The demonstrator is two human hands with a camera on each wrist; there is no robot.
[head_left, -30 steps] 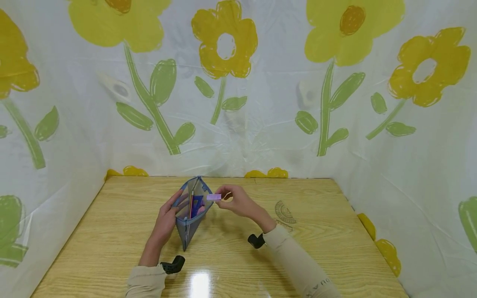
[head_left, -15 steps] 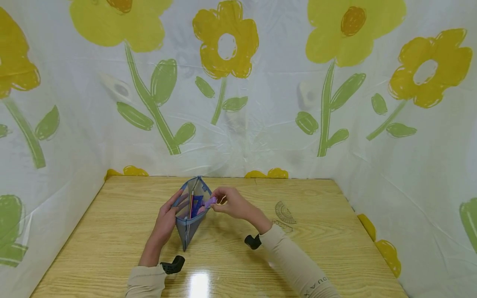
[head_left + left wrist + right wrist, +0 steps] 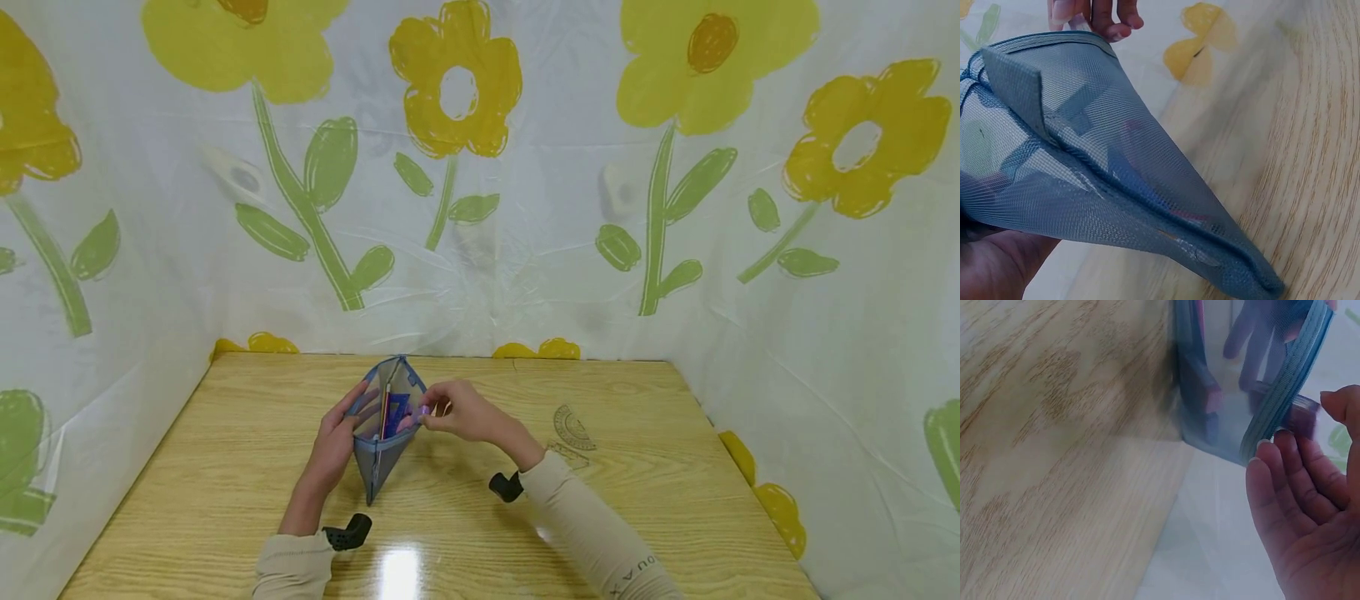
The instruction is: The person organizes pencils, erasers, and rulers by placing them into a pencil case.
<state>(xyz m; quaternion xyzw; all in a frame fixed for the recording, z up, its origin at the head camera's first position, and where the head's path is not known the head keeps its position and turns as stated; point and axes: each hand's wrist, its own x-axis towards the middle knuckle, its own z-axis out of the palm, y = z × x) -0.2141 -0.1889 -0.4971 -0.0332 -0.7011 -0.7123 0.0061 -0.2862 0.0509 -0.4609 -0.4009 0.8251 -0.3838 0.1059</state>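
My left hand (image 3: 332,450) holds a blue mesh pencil case (image 3: 381,467) from its left side, with its zipped mouth spread wide. Through the mesh, its fingers show in the right wrist view. Inside are a striped pencil (image 3: 386,412), a blue set square (image 3: 393,418) and a pinkish item (image 3: 406,422). At the right rim of the mouth, my right hand (image 3: 468,414) holds a small purple block (image 3: 1302,417) between thumb and fingers. That block is partly behind the zip edge in the right wrist view, and its kind is unclear.
A clear protractor (image 3: 573,427) and a clear ruler-like piece (image 3: 568,455) lie on the wooden table (image 3: 675,508) to the right of my right hand. A white cloth with printed flowers (image 3: 540,275) hangs around the table's back and sides.
My right hand has moved slightly left and down, bringing the purple block from above the rim to the mouth of the pencil case. My left hand and the case stay in place.
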